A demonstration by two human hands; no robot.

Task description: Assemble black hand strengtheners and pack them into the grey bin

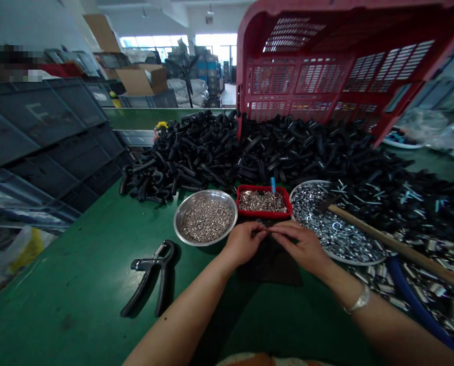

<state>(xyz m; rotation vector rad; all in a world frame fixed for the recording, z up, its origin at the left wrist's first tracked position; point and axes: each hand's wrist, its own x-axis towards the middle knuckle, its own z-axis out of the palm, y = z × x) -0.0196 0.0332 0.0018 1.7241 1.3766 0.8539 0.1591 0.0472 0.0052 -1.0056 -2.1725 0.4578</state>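
Observation:
My left hand (245, 245) and my right hand (302, 246) meet with fingertips pinched together above a dark mat (280, 275). What they hold is small and mostly hidden by the fingers; a dark part shows under them, too dim to name. Left of them an assembled black hand grip exerciser (153, 269) with a spring lies on the green table (90, 284). Just beyond my hands stand a steel bowl (179, 231) of small metal pieces and a red tray (263, 215) of metal pins, with a blue-ended item (273, 184) upright in it.
Black handles (196, 152) are heaped across the back, beneath a tipped red crate (246, 61). A wooden-handled hammer (387, 244) rests over a round plate (364, 262) of shiny metal parts. Springs (436, 290) lie at right beside a blue rim (413, 300). Grey crates (40, 122) are stacked left.

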